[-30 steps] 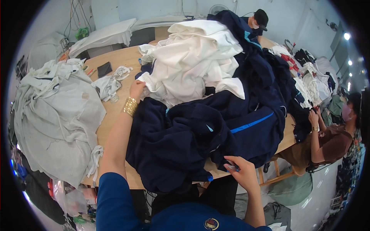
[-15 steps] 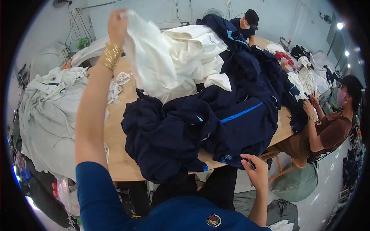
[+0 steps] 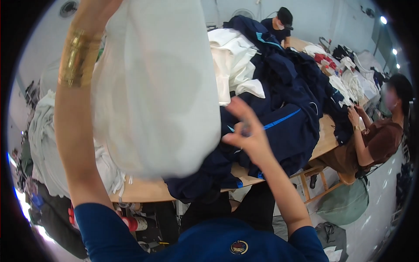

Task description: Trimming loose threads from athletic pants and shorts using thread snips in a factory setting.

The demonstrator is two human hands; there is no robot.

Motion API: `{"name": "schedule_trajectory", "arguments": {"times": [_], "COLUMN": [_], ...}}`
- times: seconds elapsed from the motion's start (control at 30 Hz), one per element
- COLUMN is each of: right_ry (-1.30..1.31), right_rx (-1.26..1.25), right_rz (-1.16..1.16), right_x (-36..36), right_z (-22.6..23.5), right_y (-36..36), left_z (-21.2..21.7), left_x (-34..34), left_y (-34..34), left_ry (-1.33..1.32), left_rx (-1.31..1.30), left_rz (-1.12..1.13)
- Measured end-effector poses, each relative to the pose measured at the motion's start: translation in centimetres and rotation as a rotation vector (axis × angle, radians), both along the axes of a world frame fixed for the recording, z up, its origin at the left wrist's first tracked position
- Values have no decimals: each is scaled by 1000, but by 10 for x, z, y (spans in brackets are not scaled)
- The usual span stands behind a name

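My left hand (image 3: 99, 6) is raised at the upper left, partly cut off by the top edge. From it hangs a white cloth garment (image 3: 161, 96), spread wide, blurred by motion and covering much of the table. My right hand (image 3: 248, 133) is just right of the garment's lower edge, thumb and forefinger spread towards it; I cannot tell if they touch. A small dark thing (image 3: 245, 129) sits in the curled fingers, too blurred to name. Behind lie a white garment pile (image 3: 238, 61) and navy garments (image 3: 283, 131) with blue stripes.
Pale grey garments (image 3: 43, 144) heap at the left of the wooden table (image 3: 148, 188). A person in a brown top (image 3: 384, 142) handles dark cloth at the right. Another person in a black cap (image 3: 279, 28) is at the far side. A wooden stool (image 3: 325, 187) stands right.
My left hand has lifted the white garment up and nearer, off the pile. My right hand has moved up and left from the table's front edge towards it.
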State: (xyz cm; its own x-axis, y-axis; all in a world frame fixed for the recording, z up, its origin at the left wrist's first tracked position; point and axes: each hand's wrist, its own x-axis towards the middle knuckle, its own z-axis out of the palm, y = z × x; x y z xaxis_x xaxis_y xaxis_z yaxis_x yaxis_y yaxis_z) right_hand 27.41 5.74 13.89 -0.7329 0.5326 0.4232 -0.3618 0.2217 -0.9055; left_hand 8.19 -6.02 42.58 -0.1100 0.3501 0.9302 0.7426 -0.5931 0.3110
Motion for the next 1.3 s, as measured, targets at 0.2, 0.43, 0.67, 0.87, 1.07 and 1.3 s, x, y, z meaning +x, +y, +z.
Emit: {"name": "schedule_trajectory", "arguments": {"times": [0.2,0.43,0.67,0.87,1.07,1.3], "right_ry": [-207,12,-588,-753,-667,-439], "right_rx": [-23,600,775,351,282,92], "right_rz": [35,-829,-718,-766,-862,-863], "right_x": [-13,72,127,169,169,118], "right_z": [-25,80,-73,-116,-114,-100], "right_y": [9,68,55,29,30,45], "left_z": [-18,-66,-333,-411,-392,-372], "left_x": [-68,-122,-74,-50,-22,64], "left_y": [10,-69,-78,-120,-81,-19], "left_ry": [-105,-289,-498,-942,-565,-10], "left_rx": [-67,-178,-695,-829,-531,-504], "left_rz": [20,198,484,479,826,460]}}
